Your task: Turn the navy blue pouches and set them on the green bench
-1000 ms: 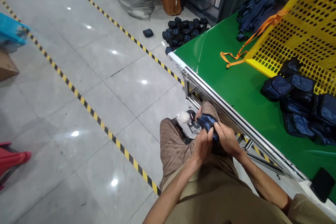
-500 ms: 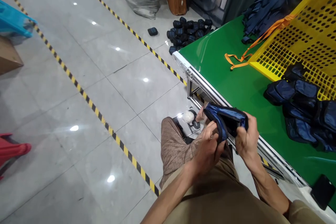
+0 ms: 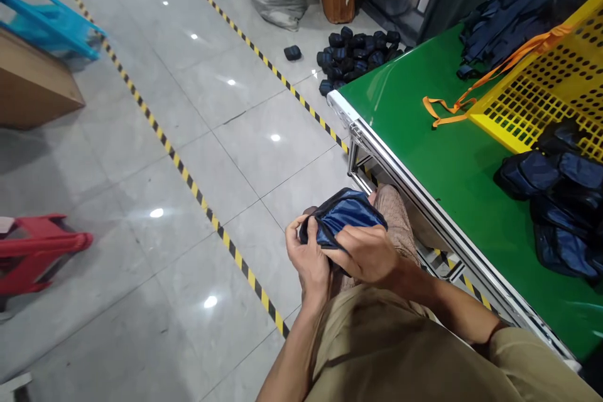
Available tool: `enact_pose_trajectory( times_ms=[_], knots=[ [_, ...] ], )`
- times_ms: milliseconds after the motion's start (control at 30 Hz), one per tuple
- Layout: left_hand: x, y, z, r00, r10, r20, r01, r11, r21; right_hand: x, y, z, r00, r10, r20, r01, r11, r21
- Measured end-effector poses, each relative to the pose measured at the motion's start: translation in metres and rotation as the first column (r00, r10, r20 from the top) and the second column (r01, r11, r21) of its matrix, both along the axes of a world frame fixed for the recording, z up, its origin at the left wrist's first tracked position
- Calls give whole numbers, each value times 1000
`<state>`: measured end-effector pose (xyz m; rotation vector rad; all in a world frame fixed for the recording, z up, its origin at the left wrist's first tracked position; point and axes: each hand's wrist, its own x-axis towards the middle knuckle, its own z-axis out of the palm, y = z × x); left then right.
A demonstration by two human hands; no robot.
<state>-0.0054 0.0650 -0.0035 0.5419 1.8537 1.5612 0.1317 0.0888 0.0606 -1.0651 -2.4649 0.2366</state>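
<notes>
1. Both hands clasp a small dark blue fabric pouch (image 3: 346, 220) over the person's lap, just beside the metal edge of the green-topped work table (image 3: 424, 144).
2. Curled around the pouch's left end is the left hand (image 3: 308, 257), with its thumb pressed against the fabric.
3. From the near side, the right hand (image 3: 367, 254) covers the lower part of the pouch, its fingers closed over the cloth; the underside of the pouch and the fingertips are hidden.
4. Whether the pouch is folded or open cannot be told, since only its upper, glossy surface shows.
5. On the table lies a heap of dark blue pouches (image 3: 556, 195), cut off by the right edge of the view.
6. Behind the heap stands a yellow perforated plastic basket (image 3: 541, 94), tilted and also cropped, with an orange strap (image 3: 452, 100) trailing from it onto the green surface.
7. Farther off, a pile of dark rolled bundles (image 3: 358, 56) sits on the grey tiled floor (image 3: 141, 157); their details are too small to make out.
</notes>
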Motion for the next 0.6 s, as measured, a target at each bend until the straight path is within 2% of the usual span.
enact_pose_trajectory(
  times_ms=[100, 133, 200, 267, 333, 400, 500, 600],
  knots=[
    [-4, 21, -21, 989, -32, -147, 36, 999, 25, 17, 18, 2, 996, 11, -89, -9, 1000, 26],
    [-4, 27, -25, 982, -71, -176, 77, 997, 28, 25, 26, 2, 994, -30, -104, 31, 999, 13],
    [-6, 39, -31, 961, -194, -195, 200, 980, 9, 38, 42, -3, 965, -201, -167, 188, 978, -92],
    [-8, 50, -34, 928, -335, -162, 335, 942, -28, 43, 56, -15, 875, -420, -242, 343, 889, -304],
    [-8, 59, -36, 894, -436, -101, 432, 900, -60, 41, 66, -32, 755, -593, -278, 402, 755, -519],
    [-6, 66, -37, 880, -473, -48, 469, 880, -80, 36, 73, -50, 673, -678, -297, 362, 651, -667],
    [3, 73, -36, 874, -485, -15, 483, 872, -82, 29, 78, -76, 581, -744, -330, 229, 538, -811],
    [10, 76, -36, 864, -504, 4, 504, 863, -43, 22, 76, -94, 572, -769, -285, 169, 451, -876]
  ],
)
